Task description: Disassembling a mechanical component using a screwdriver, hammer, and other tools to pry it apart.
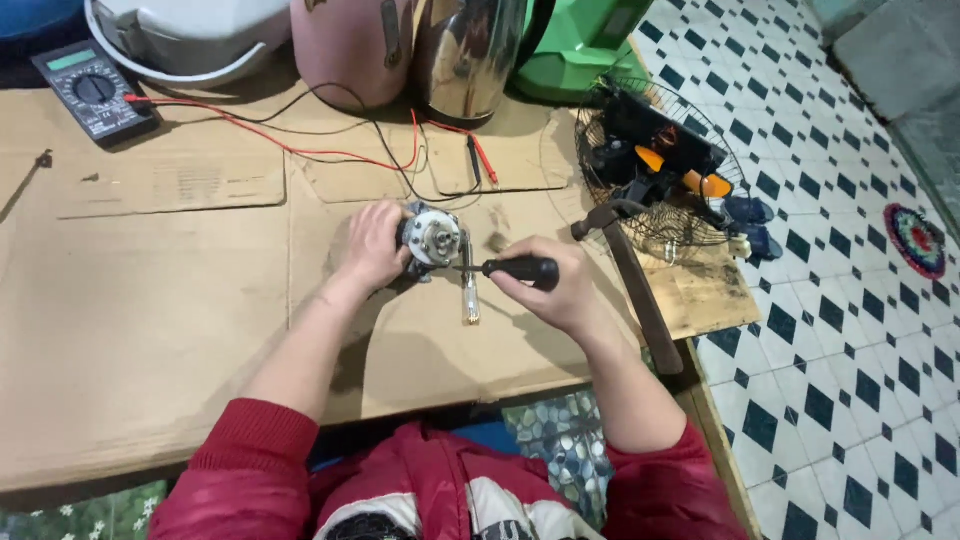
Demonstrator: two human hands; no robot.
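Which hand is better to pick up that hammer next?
Probably the right hand: the hammer lies just beside it, though it holds a screwdriver. The left hand grips the small motor.

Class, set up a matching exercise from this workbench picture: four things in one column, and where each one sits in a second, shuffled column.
Things:
1. small motor
2. screwdriver
3. multimeter
4. hammer

Places:
A. far left corner of the bench
B. gripped in the right hand
C. lying by the bench's right edge
D. steadied by the left hand

Pairs: 1-D, 2-B, 3-A, 4-C
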